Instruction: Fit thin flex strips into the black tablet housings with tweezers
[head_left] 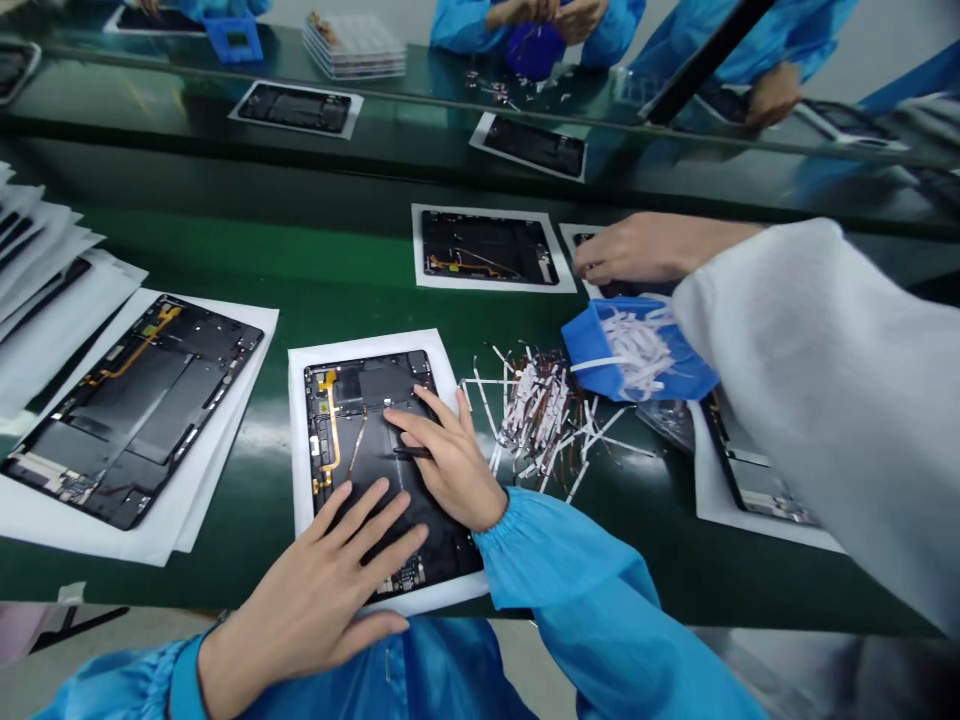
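Left hand, right hand spread on tablet housing.

The tablet housing looked like matt black metal, smooth, with a shiny gold-toned flex strip across it. It sat on plain matt white paper, and that on a glossy dark green bench top. The blue sleeve had a slick synthetic sheen; the white sleeve nearby looked like duller, softer cloth.

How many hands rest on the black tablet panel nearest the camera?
2 on the black tablet panel: the left hand at its lower left, the right hand across its middle.
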